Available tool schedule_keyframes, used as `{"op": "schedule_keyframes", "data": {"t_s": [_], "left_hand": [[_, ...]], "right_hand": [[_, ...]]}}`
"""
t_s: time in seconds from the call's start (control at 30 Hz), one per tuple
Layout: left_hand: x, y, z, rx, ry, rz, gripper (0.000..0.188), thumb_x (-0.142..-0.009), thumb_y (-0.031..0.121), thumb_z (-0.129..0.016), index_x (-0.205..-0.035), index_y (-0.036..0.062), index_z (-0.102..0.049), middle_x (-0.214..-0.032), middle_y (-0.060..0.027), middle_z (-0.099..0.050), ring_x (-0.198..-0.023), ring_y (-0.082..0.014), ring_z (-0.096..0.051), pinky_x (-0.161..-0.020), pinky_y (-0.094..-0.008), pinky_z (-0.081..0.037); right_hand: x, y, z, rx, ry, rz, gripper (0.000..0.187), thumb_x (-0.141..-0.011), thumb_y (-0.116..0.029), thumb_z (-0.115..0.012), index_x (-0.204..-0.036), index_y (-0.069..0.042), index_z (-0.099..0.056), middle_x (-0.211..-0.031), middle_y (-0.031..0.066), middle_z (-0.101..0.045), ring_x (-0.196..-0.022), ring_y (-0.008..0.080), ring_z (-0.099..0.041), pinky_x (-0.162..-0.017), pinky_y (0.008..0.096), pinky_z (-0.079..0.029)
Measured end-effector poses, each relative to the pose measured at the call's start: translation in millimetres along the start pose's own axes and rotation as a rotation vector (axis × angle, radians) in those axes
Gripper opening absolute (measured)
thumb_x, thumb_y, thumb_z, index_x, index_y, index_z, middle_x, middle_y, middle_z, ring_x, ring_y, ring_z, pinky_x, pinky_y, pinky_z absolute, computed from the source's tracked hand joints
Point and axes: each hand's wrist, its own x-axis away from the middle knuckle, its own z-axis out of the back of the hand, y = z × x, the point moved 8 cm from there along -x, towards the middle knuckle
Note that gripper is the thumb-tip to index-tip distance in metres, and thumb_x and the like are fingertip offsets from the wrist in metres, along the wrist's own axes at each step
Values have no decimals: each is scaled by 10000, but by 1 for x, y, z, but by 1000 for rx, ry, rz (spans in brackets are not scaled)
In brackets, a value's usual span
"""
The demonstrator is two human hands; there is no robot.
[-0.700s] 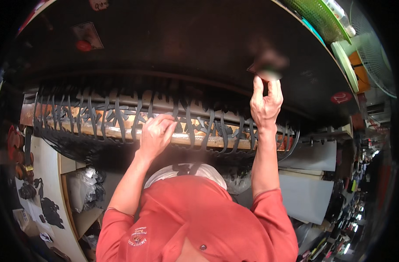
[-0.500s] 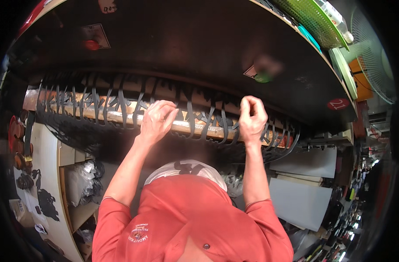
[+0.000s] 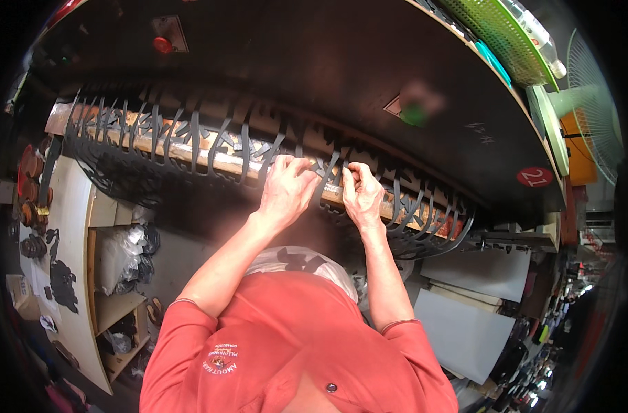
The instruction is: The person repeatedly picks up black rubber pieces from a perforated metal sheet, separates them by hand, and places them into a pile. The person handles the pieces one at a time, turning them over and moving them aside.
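Fingers (image 3: 359,168) of the right hand (image 3: 363,201) bend almost together in the head view, beside a black strip (image 3: 330,172) crossing the wooden bar (image 3: 224,162); the left hand (image 3: 285,194) curls near its other side. Whether either grips it, I cannot tell. Other strips (image 3: 196,131) already span the bar; work seems under way, the remainder unclear.

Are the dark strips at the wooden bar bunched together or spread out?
Spread out: the dark strips cross the wooden bar at intervals along its length, wood showing between them. The left hand hides part of the row.
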Motion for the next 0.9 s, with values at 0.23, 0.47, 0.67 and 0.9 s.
{"op": "schedule_keyframes", "data": {"t_s": [0.23, 0.47, 0.67, 0.9], "left_hand": [[1, 1, -8, -33, -33, 59, 80, -902, 38, -750, -956, -14, -722, -1126, -142, -704, -1090, -362, -594, -951, -453, -518], [-4, 3, -14, -14, -166, 70, 90, -923, 61, -722, -970, -13, -705, -1112, -153, -696, -1089, -377, -576, -992, -463, -494], [-12, -4, -13, 58, -260, 91, 69, -892, 38, -749, -933, 0, -708, -1068, -120, -685, -1025, -349, -586, -903, -436, -534], [-80, -48, 19, 278, -127, 193, 130, -960, -74, -652, -1044, -24, -738, -1092, -173, -761, -955, -331, -744, -839, -412, -610]], "right_hand": [[3, 3, 0, -55, -1, -15, 131, -1015, -59, -731, -1126, -2, -690, -729, 66, -666, -613, 125, -604, -593, 281, -501], [7, 14, 3, -16, -64, -134, 126, -998, -80, -713, -1098, -3, -709, -755, 151, -722, -681, 314, -725, -651, 403, -571], [-20, 2, 17, -162, -227, -235, 115, -994, -75, -773, -1053, 20, -743, -715, 23, -687, -618, 55, -595, -568, 230, -487], [-141, -27, 2, -98, -106, 89, 404, -860, -114, -879, -1210, -1, -710, -1223, 194, -693, -1081, 300, -709, -905, 380, -588]]}}
